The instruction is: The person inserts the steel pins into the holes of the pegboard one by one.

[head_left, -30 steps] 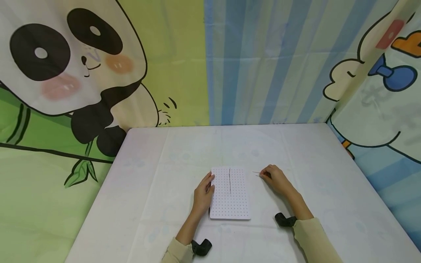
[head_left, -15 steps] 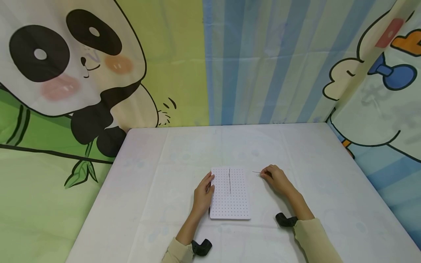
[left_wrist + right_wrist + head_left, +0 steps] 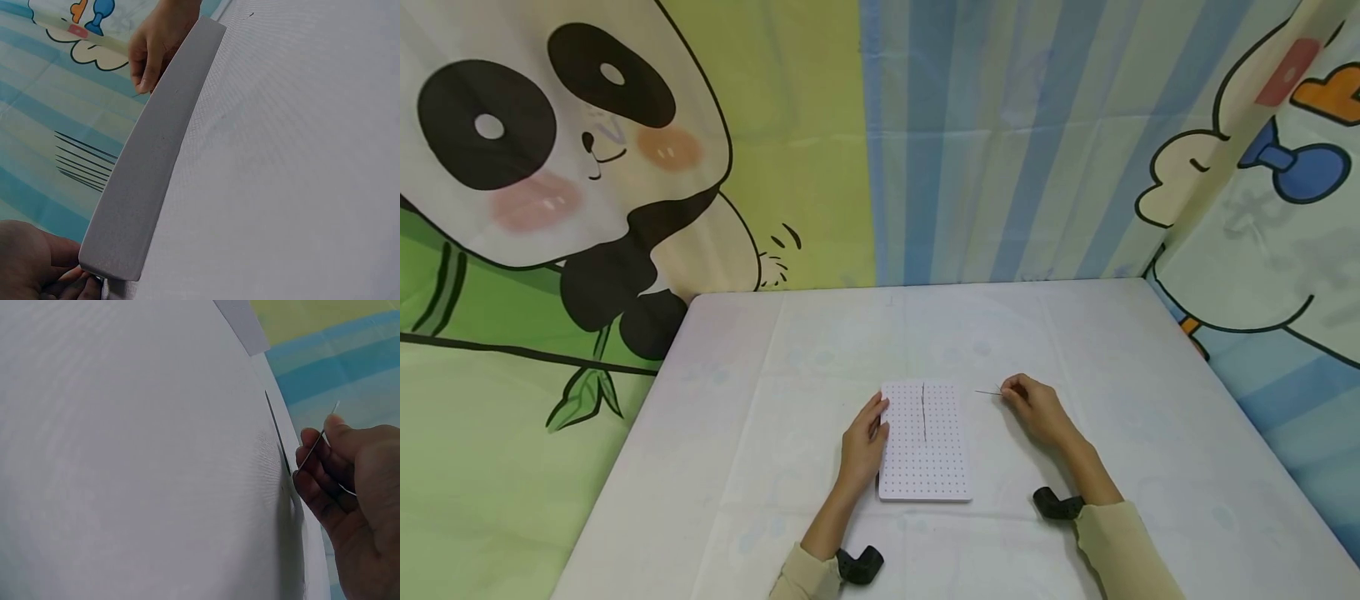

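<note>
A white pegboard (image 3: 925,467) dotted with small holes lies on the table. My left hand (image 3: 862,446) holds its left edge; in the left wrist view those fingers (image 3: 59,253) grip the board's near end. Several thin dark metal pins (image 3: 86,144) stand up from the board in a row, looking like one dark line from the head view. To the right of the board, my right hand (image 3: 1033,408) pinches a thin metal pin (image 3: 310,450) between thumb and fingers. Another thin pin (image 3: 277,431) lies on the table just beside that hand.
A white cloth covers the table (image 3: 790,350). Printed curtains with a panda (image 3: 625,208) and blue stripes hang behind it and at the sides. Black wrist devices (image 3: 860,565) are worn on both forearms.
My right hand has shifted slightly right and away from me, drawing one pin along. The other pin stays on the table. My left hand and the pegboard hold still.
</note>
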Action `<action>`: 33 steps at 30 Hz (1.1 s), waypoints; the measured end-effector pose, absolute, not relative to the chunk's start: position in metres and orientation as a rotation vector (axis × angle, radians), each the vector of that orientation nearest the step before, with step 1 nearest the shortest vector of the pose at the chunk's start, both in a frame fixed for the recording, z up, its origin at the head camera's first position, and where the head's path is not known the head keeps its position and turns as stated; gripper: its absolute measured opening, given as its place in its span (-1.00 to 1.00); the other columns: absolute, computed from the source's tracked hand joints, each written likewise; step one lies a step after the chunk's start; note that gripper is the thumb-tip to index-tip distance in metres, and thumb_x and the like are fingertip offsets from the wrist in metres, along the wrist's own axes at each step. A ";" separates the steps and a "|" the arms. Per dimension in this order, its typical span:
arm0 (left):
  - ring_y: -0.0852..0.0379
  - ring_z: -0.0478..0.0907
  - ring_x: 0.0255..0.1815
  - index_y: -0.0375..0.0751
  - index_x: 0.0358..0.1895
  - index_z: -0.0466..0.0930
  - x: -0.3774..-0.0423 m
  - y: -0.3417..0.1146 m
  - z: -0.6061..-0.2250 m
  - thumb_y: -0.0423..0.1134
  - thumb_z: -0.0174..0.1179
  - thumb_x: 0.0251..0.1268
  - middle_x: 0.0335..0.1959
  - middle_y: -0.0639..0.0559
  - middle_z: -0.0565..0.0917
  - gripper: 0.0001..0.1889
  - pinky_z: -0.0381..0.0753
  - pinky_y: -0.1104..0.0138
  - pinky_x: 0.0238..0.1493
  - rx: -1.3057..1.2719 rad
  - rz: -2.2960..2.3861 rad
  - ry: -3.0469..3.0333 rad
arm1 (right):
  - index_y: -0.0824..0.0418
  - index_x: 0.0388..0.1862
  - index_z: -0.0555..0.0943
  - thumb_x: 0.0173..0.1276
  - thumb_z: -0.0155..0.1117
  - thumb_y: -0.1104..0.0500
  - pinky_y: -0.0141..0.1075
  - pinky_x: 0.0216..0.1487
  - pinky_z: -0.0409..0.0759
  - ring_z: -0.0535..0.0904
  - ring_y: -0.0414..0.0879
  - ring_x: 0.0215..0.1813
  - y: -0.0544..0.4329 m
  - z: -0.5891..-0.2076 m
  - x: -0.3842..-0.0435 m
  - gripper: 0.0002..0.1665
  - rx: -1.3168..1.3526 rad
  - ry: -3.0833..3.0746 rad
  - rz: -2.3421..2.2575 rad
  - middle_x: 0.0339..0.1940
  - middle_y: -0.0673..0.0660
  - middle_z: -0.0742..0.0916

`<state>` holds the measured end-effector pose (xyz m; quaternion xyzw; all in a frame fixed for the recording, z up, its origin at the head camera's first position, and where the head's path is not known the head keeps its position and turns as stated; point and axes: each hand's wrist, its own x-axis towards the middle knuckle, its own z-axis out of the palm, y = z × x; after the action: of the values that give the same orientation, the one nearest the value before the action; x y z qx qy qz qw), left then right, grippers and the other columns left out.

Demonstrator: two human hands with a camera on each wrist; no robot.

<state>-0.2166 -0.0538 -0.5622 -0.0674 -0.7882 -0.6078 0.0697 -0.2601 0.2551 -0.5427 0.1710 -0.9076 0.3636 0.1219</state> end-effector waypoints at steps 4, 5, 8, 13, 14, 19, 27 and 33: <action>0.00 0.19 0.34 -0.36 0.20 0.40 -0.217 -0.054 -0.562 -0.58 0.00 0.24 0.35 -0.10 0.27 -0.57 0.26 0.38 0.28 -0.196 -1.823 -2.374 | 0.27 -0.23 0.51 0.35 0.12 0.24 -0.42 -0.37 0.61 0.60 -0.13 -0.36 0.253 -0.539 -0.263 -0.90 0.484 -2.579 1.194 -0.42 0.04 0.67; 0.00 0.20 0.34 -0.37 0.20 0.40 -0.217 -0.054 -0.562 -0.58 0.01 0.24 0.35 -0.10 0.27 -0.57 0.26 0.38 0.28 -0.197 -1.821 -2.372 | 0.27 -0.22 0.51 0.36 0.11 0.23 -0.43 -0.38 0.62 0.60 -0.13 -0.37 0.252 -0.537 -0.263 -0.89 0.484 -2.563 1.232 -0.43 0.05 0.67; 0.01 0.20 0.34 -0.36 0.20 0.40 -0.217 -0.054 -0.561 -0.57 0.01 0.23 0.35 -0.09 0.27 -0.57 0.26 0.39 0.28 -0.192 -1.821 -2.372 | 0.32 -0.22 0.50 0.35 0.11 0.25 -0.39 -0.39 0.66 0.62 -0.10 -0.39 0.248 -0.533 -0.266 -0.87 0.496 -2.511 1.334 -0.44 0.10 0.68; -0.02 0.24 0.32 -0.38 0.20 0.40 -0.218 -0.055 -0.560 -0.58 0.00 0.23 0.35 -0.12 0.26 -0.57 0.27 0.38 0.27 -0.196 -1.824 -2.371 | 0.44 -0.24 0.49 0.29 0.16 0.36 -0.34 -0.36 0.70 0.65 0.04 -0.35 0.236 -0.522 -0.271 -0.87 0.509 -2.427 1.504 -0.41 0.24 0.68; -0.01 0.24 0.32 -0.38 0.20 0.40 -0.218 -0.055 -0.560 -0.58 0.00 0.23 0.35 -0.11 0.26 -0.57 0.27 0.38 0.27 -0.194 -1.825 -2.370 | 0.47 -0.24 0.49 0.26 0.17 0.40 -0.34 -0.35 0.70 0.65 0.07 -0.35 0.232 -0.517 -0.270 -0.87 0.519 -2.412 1.525 -0.41 0.28 0.67; 0.00 0.24 0.32 -0.39 0.19 0.40 -0.218 -0.055 -0.561 -0.58 0.01 0.23 0.35 -0.10 0.27 -0.57 0.27 0.39 0.27 -0.195 -1.830 -2.365 | 0.55 -0.25 0.46 0.18 0.19 0.50 -0.15 -0.32 0.70 0.62 0.26 -0.35 0.207 -0.489 -0.266 -0.83 0.549 -2.356 1.668 -0.39 0.41 0.64; -0.02 0.23 0.32 -0.41 0.18 0.40 -0.214 -0.054 -0.561 -0.59 0.00 0.22 0.35 -0.12 0.27 -0.58 0.28 0.37 0.27 -0.204 -1.840 -2.357 | 0.57 -0.22 0.41 0.17 0.20 0.51 -0.26 -0.26 0.70 0.59 0.32 -0.26 0.172 -0.479 -0.267 -0.78 0.664 -2.327 1.756 -0.31 0.42 0.62; -0.06 0.21 0.33 -0.41 0.18 0.40 -0.215 -0.054 -0.562 -0.59 0.00 0.22 0.34 -0.14 0.27 -0.58 0.27 0.34 0.28 -0.220 -1.845 -2.348 | 0.53 -0.24 0.40 0.18 0.20 0.50 -0.28 -0.25 0.70 0.60 0.27 -0.24 0.151 -0.482 -0.273 -0.80 0.732 -2.377 1.745 -0.31 0.41 0.63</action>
<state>-0.2146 -0.0543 -0.5616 -0.0733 -0.7819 -0.6146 0.0737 -0.2732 0.1511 -0.4815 0.2406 -0.7814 0.5735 0.0519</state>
